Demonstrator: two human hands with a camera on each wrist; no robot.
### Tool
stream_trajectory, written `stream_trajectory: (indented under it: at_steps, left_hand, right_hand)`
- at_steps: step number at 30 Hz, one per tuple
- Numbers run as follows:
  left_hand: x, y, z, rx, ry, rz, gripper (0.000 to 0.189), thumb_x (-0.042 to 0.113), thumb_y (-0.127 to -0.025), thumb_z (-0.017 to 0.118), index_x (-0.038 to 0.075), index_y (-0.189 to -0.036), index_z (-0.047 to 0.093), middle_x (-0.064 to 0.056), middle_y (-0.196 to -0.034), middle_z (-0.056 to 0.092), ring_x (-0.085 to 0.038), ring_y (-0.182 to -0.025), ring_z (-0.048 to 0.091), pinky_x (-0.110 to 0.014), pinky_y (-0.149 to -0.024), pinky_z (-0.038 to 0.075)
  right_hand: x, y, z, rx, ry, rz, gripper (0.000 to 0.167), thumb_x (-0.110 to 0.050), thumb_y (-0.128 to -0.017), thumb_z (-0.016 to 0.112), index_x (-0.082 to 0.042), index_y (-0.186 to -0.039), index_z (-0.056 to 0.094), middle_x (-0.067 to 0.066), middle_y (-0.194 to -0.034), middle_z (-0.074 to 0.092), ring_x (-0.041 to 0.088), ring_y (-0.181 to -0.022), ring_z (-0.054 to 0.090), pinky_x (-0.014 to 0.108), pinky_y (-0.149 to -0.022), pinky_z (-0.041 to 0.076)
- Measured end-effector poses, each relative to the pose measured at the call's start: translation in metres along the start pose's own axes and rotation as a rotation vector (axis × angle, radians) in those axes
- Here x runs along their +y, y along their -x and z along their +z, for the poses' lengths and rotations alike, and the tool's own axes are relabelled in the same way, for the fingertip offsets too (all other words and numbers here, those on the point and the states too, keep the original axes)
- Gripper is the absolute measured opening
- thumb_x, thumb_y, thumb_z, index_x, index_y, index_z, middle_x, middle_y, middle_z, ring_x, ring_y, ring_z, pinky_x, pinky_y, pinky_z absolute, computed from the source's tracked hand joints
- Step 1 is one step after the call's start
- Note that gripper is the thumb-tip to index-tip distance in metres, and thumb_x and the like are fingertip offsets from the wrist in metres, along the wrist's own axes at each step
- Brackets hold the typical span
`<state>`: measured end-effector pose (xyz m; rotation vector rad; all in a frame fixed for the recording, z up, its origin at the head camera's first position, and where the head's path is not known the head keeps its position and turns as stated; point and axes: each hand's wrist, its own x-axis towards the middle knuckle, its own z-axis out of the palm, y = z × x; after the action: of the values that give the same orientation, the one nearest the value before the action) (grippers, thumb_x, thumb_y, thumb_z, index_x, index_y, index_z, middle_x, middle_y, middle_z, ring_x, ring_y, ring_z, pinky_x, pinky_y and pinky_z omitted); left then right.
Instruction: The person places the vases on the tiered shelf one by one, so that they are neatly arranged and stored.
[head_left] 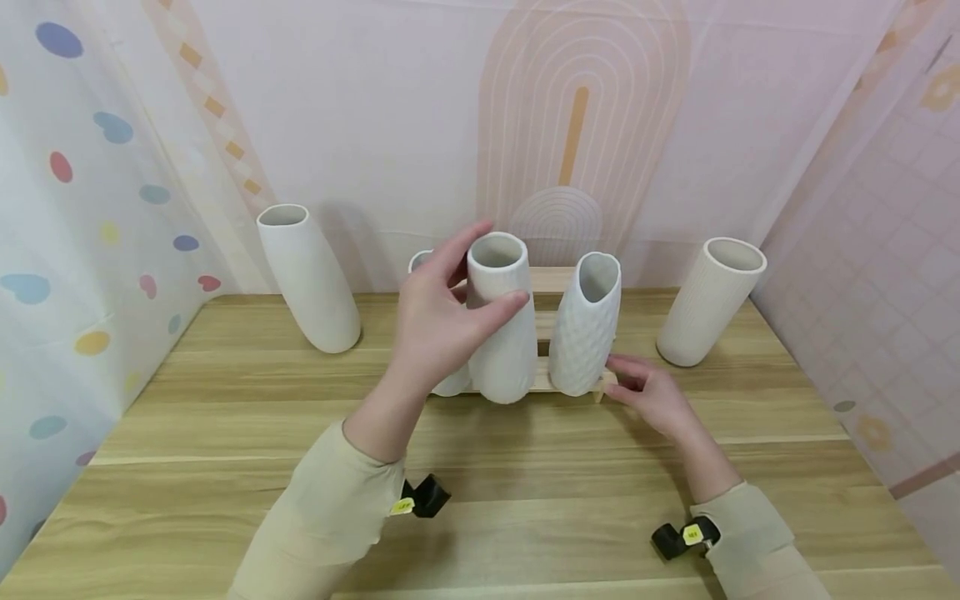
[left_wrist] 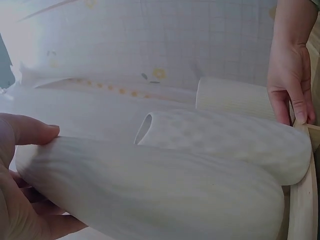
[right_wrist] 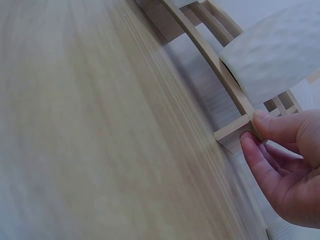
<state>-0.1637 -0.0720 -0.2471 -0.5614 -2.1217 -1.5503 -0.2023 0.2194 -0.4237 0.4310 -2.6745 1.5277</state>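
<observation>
My left hand (head_left: 438,312) grips a white ribbed vase (head_left: 504,350) near its top, thumb on the near side and fingers behind. In the left wrist view this vase (left_wrist: 160,190) overlaps the front of a low slatted wooden rack (left_wrist: 302,207). A white vase with a dimpled diamond pattern (head_left: 585,342) and a slanted mouth stands on the rack at the right. Behind my left hand, another white vase (head_left: 452,383) is mostly hidden. My right hand (right_wrist: 290,165) pinches the rack's front right corner (right_wrist: 235,131) between thumb and fingers.
A smooth white vase (head_left: 311,283) stands at the back left of the wooden table (head_left: 525,517), and a finely ribbed one (head_left: 708,304) at the back right. Patterned curtains (head_left: 360,125) hang behind and along both sides.
</observation>
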Motion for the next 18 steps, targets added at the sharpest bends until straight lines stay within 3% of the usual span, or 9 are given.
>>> stream_trajectory:
  at_steps: [8,18]
  left_hand:
    - [0.002,-0.02,0.016,0.062,-0.057,-0.012,0.065,0.01,-0.076,0.082,0.003,-0.136,0.057,-0.009,-0.118,0.067,-0.021,-0.102,0.064,-0.033,-0.09,0.052]
    - [-0.005,-0.045,0.035,0.087,-0.085,-0.011,0.065,0.005,-0.077,0.08,-0.001,-0.136,0.054,-0.014,-0.115,0.067,-0.022,-0.1,0.063,-0.029,-0.089,0.051]
  right_hand:
    - [-0.002,0.001,-0.001,0.007,-0.019,-0.008,0.042,0.0,-0.09,0.07,0.01,-0.129,0.059,0.029,-0.133,0.055,0.034,-0.11,0.058,0.024,-0.085,0.049]
    - [0.001,0.001,-0.001,0.011,0.013,-0.005,0.042,-0.001,-0.09,0.07,0.01,-0.129,0.059,0.028,-0.132,0.056,0.032,-0.108,0.058,0.022,-0.084,0.048]
